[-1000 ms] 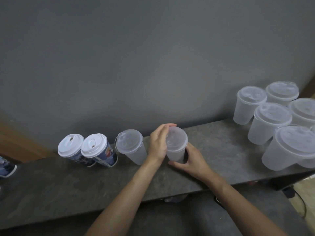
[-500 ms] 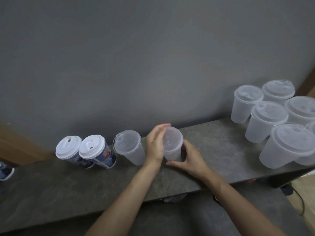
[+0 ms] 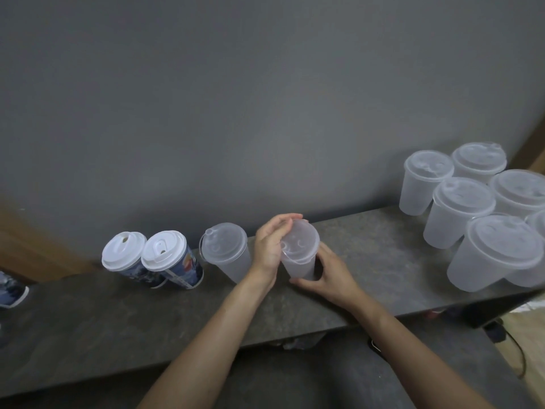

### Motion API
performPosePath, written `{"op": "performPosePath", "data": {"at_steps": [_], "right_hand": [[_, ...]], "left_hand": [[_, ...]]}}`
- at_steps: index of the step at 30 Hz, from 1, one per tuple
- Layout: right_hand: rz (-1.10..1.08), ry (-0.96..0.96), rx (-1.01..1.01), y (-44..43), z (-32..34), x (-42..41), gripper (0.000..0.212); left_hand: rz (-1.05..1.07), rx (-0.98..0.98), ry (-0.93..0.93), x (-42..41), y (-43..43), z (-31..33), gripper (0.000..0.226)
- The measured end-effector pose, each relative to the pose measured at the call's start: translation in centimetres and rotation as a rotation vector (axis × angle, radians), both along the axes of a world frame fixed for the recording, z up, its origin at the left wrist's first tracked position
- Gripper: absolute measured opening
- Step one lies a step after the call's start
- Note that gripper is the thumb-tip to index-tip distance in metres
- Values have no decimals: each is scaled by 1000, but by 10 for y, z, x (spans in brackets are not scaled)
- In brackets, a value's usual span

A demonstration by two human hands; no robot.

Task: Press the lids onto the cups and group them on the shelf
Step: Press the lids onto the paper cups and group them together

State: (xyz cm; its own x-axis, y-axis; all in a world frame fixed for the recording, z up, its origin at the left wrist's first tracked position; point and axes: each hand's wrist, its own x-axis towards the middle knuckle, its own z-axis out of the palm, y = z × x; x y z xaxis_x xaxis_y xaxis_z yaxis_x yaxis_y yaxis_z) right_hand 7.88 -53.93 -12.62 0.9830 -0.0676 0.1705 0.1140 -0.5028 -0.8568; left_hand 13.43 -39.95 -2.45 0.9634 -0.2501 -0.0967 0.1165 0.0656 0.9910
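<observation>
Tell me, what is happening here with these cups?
A person is pressing a lid onto a translucent cup on the shelf. The left hand pushes on the lid with flat fingers; the right hand grips the cup low down. One lidded clear cup and two printed cups with white lids stand to its left, and a group of lidded cups stands at the right.

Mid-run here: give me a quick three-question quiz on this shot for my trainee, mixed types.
1. True or false: the right hand grips the clear cup low on its body.
2. How many white-lidded printed cups show on the shelf?
3. The left hand touches: A) that cup's lid; B) a printed cup; C) the wall.
Key: 1 true; 2 two; 3 A.
</observation>
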Motion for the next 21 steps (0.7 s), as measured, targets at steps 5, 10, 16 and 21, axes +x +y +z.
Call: {"op": "performPosePath", "data": {"at_steps": [5, 10, 16, 21], "right_hand": [[-104, -31, 61, -1, -2, -2, 66], [-188, 16, 4, -7, 2, 7, 64], [-238, 52, 6, -13, 9, 34, 57], [-191, 37, 94, -10, 11, 26, 82]], "left_hand": [[96, 328, -276, -9, -4, 9, 24], [215, 726, -896, -20, 37, 36, 43], [-12, 1312, -624, 2, 92, 32, 97], [-76, 1389, -744, -1, 98, 20, 75]]}}
